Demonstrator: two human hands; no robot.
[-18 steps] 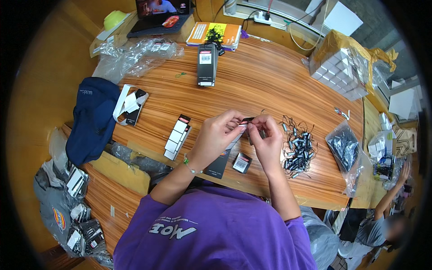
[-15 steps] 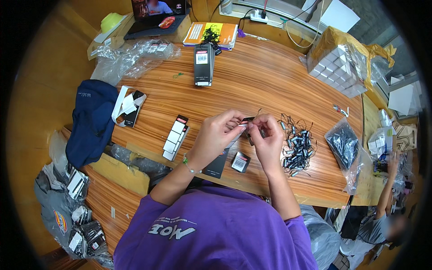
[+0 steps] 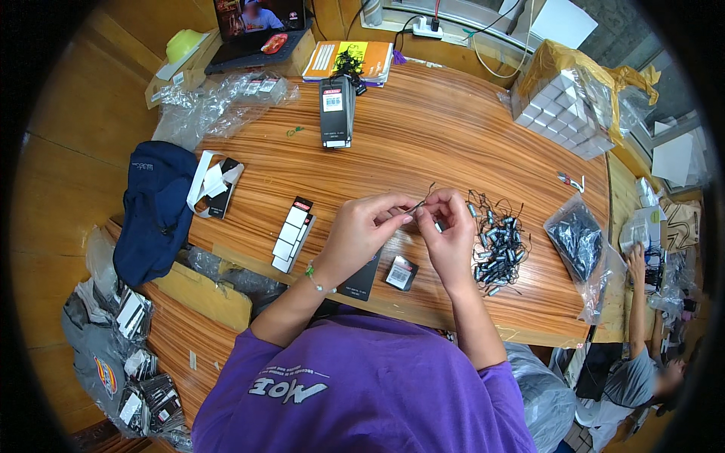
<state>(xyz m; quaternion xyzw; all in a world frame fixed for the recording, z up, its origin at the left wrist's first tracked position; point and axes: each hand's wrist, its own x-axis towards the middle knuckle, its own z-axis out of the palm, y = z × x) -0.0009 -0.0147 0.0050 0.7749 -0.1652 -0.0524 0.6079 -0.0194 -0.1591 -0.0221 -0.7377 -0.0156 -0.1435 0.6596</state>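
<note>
My left hand (image 3: 364, 230) and my right hand (image 3: 448, 238) are close together above the near part of the table, fingers pinched. Between them is a small black tag (image 3: 415, 208), now turned nearly edge-on. A thin dark cord (image 3: 432, 187) sticks up by my right fingertips; my fingers hide most of it. Right of my right hand lies a heap of black cords with shiny grey-blue ends (image 3: 498, 253). Below my hands are a small stack of square black tags with a white label (image 3: 401, 273) and a dark card (image 3: 361, 281), partly covered by my left arm.
Left of my hands lies a stack of white-labelled black tags (image 3: 291, 238). Farther off stands a bundle of long black tags (image 3: 337, 117). A bag of black cords (image 3: 575, 238) and wrapped white boxes (image 3: 563, 106) are at right. A co-worker's arm (image 3: 638, 302) reaches in beyond.
The tag between my hands has turned from showing its red and white face to nearly edge-on. The view has shifted slightly; the co-worker's arm has moved.
</note>
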